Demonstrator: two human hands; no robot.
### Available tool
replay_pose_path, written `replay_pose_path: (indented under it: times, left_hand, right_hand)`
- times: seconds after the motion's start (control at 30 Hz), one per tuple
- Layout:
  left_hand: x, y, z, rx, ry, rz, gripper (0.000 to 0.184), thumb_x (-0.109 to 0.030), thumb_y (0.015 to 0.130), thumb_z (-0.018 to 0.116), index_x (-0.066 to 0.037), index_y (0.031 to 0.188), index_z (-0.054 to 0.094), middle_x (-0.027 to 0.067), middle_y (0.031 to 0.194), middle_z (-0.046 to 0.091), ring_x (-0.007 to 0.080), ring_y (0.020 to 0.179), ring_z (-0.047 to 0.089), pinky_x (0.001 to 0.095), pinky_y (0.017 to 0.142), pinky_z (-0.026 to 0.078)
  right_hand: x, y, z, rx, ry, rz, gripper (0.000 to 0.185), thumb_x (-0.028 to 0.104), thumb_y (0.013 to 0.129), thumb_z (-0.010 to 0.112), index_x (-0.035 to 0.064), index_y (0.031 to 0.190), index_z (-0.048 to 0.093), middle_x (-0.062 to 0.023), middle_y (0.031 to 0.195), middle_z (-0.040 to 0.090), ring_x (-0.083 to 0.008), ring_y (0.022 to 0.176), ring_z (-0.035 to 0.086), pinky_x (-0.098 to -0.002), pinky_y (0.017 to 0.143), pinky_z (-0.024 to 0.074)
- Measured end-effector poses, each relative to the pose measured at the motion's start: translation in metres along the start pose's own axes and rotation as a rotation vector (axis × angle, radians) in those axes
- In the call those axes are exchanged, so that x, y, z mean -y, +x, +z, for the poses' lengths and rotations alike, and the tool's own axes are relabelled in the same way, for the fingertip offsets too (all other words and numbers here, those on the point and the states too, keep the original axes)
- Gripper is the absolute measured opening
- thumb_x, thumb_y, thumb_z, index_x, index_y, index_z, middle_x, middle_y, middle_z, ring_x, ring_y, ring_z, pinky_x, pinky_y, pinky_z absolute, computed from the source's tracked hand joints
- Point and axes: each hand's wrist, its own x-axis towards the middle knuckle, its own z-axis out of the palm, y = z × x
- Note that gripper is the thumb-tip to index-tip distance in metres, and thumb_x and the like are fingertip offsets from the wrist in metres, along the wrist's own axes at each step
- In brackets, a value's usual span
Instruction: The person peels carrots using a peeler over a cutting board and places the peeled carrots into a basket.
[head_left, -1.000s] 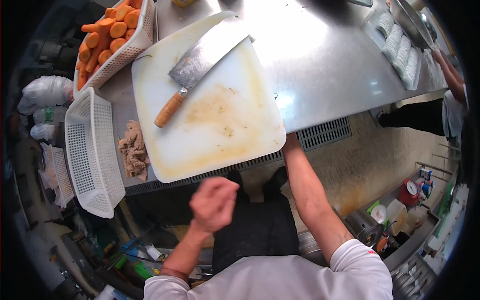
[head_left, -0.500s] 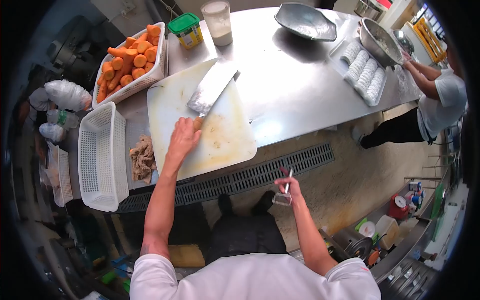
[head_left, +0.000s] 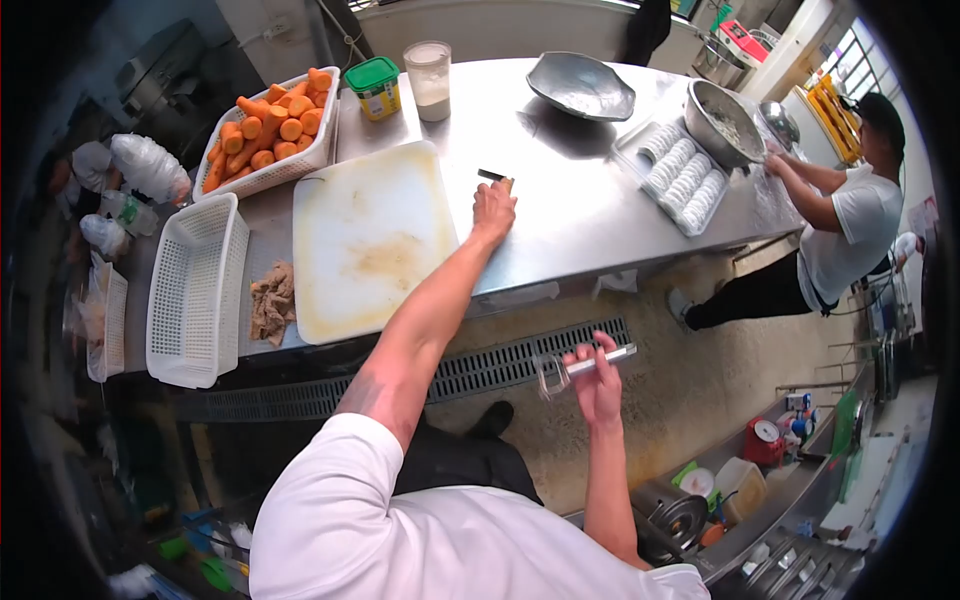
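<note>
Over the steel table, right of the cutting board, my left hand (head_left: 493,212) is closed around the cleaver (head_left: 492,174). Only a short dark strip and a bit of tan show past my fingers; the blade is hard to make out against the shiny steel. Beside it the white cutting board (head_left: 350,220) lies bare, with yellowish stains. My right hand (head_left: 600,390) is raised in front of the table over the floor. It grips a metal peeler (head_left: 622,354) by the handle, its U-shaped head pointing left and blurred.
A white basket of carrots (head_left: 262,135) stands behind an empty white basket (head_left: 195,290). Close by lie a brown cloth (head_left: 272,303), a green-lidded tub (head_left: 374,90) and a container of white powder (head_left: 430,82). At right, a co-worker (head_left: 850,210) handles a metal bowl (head_left: 722,125) beside a tray (head_left: 692,222).
My left hand has carried the cleaver off the cutting board to the right, over the bare steel. My right hand has risen slightly and turned the peeler nearly level.
</note>
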Motion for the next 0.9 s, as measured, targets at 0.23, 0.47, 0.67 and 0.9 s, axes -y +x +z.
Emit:
replay_pose_path:
  times: [0.23,0.47,0.67,0.9]
  left_hand:
    - [0.011,-0.084,-0.087,-0.204,-0.261,0.076,0.027,-0.023,0.09,0.063,0.001,0.102,0.063,0.0195,0.093,0.065,0.0307,0.086,0.066,0.0396,0.077,0.052]
    - [0.025,-0.25,-0.201,0.351,-1.474,-0.607,0.037,-0.035,0.103,0.05,-0.001,0.109,0.063,0.0122,0.1,0.067,0.0197,0.089,0.067,0.0347,0.078,0.056]
    - [0.105,-0.237,-0.28,0.073,-1.867,-0.623,0.032,-0.035,0.105,0.045,-0.007,0.116,0.054,0.0076,0.101,0.064,0.0216,0.093,0.065,0.0369,0.076,0.056]
    - [0.232,-0.245,-0.377,-0.009,-1.36,-0.597,0.021,-0.026,0.105,0.047,-0.006,0.109,0.051,0.0073,0.086,0.061,0.0116,0.058,0.058,0.0221,0.041,0.045]
  right_hand:
    - [0.005,0.036,0.076,0.128,-0.085,-0.188,0.021,-0.001,0.097,0.056,0.0056,0.117,0.055,-0.0094,0.115,0.059,-0.0281,0.121,0.058,-0.0446,0.102,0.0533]
    - [-0.085,0.054,0.169,0.251,-0.502,-0.414,0.017,-0.01,0.089,0.06,0.0027,0.1,0.064,-0.0105,0.115,0.054,-0.0323,0.124,0.056,-0.0415,0.102,0.0492]
    - [-0.144,0.065,0.288,1.014,-0.959,-0.072,0.058,-0.023,0.066,0.044,0.0046,0.11,0.068,-0.0129,0.12,0.061,-0.0325,0.118,0.06,-0.0384,0.096,0.0492]
    - [-0.241,0.217,0.419,0.816,-1.175,-0.363,0.037,-0.011,0.076,0.064,0.0035,0.109,0.068,-0.0145,0.109,0.069,-0.0243,0.095,0.068,-0.0359,0.078,0.0544]
